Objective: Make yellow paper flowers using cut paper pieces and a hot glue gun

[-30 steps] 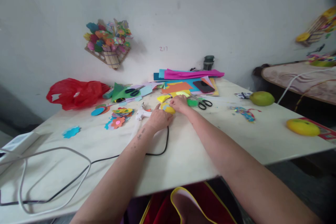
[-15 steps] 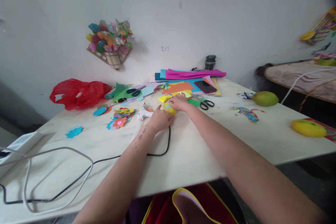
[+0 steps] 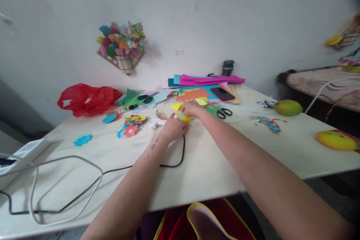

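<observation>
A yellow paper piece with a grey-blue patch [image 3: 185, 118] lies between my two hands on the table. My left hand [image 3: 174, 128] grips its near left edge, fingers closed and partly hidden by the back of the hand. From the far side, my right hand [image 3: 191, 108] pinches the same piece. More yellow paper [image 3: 177, 106] lies just beyond my fingers. A white glue gun [image 3: 156, 122] rests left of my left hand. Scissors with black handles [image 3: 224, 113] lie right of my right hand, by a green scrap.
Paper flowers [image 3: 131, 130] and a blue flower [image 3: 83, 140] lie to the left, near a red plastic bag [image 3: 87, 99]. Coloured sheets [image 3: 194, 93] and a phone [image 3: 222, 93] are at the back. Cables [image 3: 98, 180] cross the front left. Mangoes [image 3: 288, 107] sit at right.
The whole view has shifted slightly, so everything appears a little further right. Both hands stay at the yellow paper piece, with only slight finger movement.
</observation>
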Action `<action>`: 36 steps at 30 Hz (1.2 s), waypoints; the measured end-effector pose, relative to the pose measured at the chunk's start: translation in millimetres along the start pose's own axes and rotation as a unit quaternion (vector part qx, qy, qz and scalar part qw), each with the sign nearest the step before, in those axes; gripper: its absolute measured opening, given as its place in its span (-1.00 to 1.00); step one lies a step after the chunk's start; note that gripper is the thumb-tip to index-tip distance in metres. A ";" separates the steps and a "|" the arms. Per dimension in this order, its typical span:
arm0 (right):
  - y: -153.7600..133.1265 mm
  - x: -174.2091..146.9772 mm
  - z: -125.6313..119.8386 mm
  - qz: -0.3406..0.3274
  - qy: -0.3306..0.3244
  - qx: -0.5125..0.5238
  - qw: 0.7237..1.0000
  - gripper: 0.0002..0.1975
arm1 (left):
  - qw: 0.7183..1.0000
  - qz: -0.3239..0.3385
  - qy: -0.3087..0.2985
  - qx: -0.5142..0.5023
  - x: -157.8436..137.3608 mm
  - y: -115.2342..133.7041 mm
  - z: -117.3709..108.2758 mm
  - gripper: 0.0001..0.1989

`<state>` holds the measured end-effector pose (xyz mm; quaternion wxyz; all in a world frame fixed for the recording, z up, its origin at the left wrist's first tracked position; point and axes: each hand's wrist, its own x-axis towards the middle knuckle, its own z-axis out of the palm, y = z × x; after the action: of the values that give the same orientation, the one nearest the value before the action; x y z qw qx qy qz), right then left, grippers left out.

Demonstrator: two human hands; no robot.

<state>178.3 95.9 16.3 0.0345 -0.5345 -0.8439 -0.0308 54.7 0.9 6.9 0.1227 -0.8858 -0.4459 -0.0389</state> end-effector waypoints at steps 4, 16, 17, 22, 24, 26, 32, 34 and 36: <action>-0.4 -3.5 -0.1 -0.008 0.020 -0.014 1.000 -0.72 | 1.000 0.001 0.010 -0.005 0.7 -2.2 4.1 -0.72; -5.5 -4.4 -0.3 0.055 -0.002 0.012 0.998 -0.69 | 1.000 -0.006 -0.006 -0.011 0.9 -0.6 0.8 -0.72; -5.8 -4.2 -0.7 0.057 -0.004 0.015 0.998 -0.69 | 1.000 -0.003 -0.001 -0.006 1.0 -0.5 0.4 -0.72; -6.9 -2.6 -2.0 0.082 -0.015 0.034 0.996 -0.70 | 1.000 -0.004 0.030 -0.004 1.5 -1.3 0.9 -0.72; -7.1 -2.7 -3.0 0.082 -0.019 0.032 0.996 -0.70 | 0.999 -0.021 0.022 -0.013 1.4 -2.0 2.1 -0.72; -6.9 -3.7 -4.1 0.074 -0.024 0.034 0.996 -0.70 | 0.999 -0.039 0.012 -0.027 1.2 -2.6 3.6 -0.72; -3.3 -5.9 -4.3 0.063 -0.006 0.045 0.997 -0.71 | 0.998 -0.050 -0.008 -0.048 0.5 -2.2 3.0 -0.71; -2.0 -5.6 -3.7 0.072 0.003 0.042 0.997 -0.70 | 0.997 -0.054 -0.017 -0.046 0.4 -1.2 1.0 -0.70; -1.8 -5.8 -4.0 0.076 0.001 0.037 0.996 -0.68 | 0.997 -0.054 -0.027 -0.039 0.7 -0.4 -0.4 -0.69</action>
<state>179.2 89.6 19.7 0.0577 -0.5952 -0.8015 0.0029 54.8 1.6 7.5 0.0733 -0.8653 -0.4943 -0.0388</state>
